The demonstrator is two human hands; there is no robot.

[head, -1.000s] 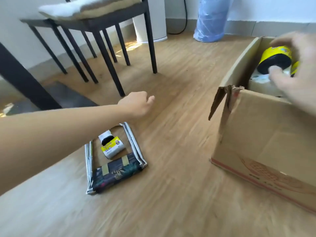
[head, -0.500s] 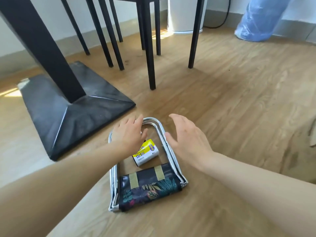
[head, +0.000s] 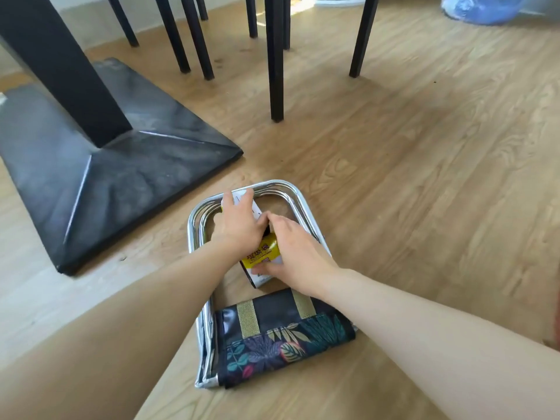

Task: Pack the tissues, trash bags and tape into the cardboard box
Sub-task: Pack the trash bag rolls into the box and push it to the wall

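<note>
A roll of trash bags [head: 262, 256] in a yellow and white wrapper lies on the wooden floor inside the metal frame of a folded stool [head: 291, 192]. My left hand [head: 239, 222] lies over its far, white end with the fingers curled around it. My right hand [head: 291, 253] grips its near, yellow end from the right, thumb under the lower edge. Both hands hide most of the roll. The cardboard box is out of view.
The folded stool has a dark floral fabric seat [head: 285, 338] close to me. A black table pedestal and base [head: 100, 165] stands at the left. Black chair legs [head: 275, 65] rise behind the stool. A blue plastic bag [head: 481, 9] lies far right.
My view swung from the cardboard box down to the stool. Both hands, open above the roll half a second ago, have come down and closed on it.
</note>
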